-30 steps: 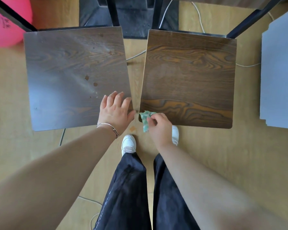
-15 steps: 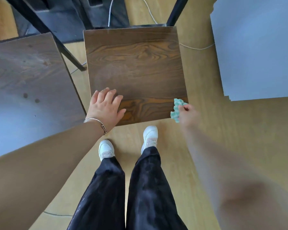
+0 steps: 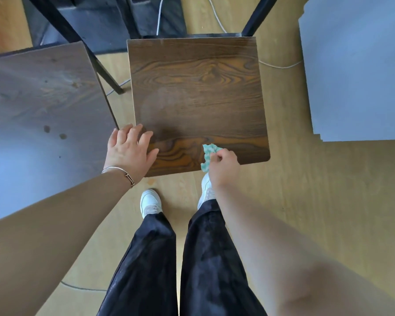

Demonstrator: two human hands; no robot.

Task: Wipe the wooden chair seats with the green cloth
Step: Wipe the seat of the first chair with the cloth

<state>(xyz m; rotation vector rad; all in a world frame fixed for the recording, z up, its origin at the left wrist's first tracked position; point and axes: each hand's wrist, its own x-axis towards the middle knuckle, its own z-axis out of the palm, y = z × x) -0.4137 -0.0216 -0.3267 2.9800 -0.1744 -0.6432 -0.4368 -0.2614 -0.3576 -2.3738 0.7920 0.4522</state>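
Pinched between thumb and fingers of the right hand, the green cloth is crumpled into a small wad and rests against the near edge of the right chair seat, towards its near right part. The left hand grips nothing: it lies flat, fingers spread, on the near left corner of the same seat, with a thin bracelet at the wrist. To the left, just beside this seat with a narrow gap of floor between them, stands the left chair seat, its surface dull and greyish with a few small dark spots near its right edge. A black chair leg slants across that gap, and more dark frame parts and a dark base sit beyond both seats. A white cable trails over the wooden floor past the far right corner of the right seat, and a pale grey board lies well to the right. Below the hands, two white shoes and black trousers stand close to the seat's near edge. The right seat is dark brown with strong orange grain rings, and a faint hazy patch shows left of its centre.
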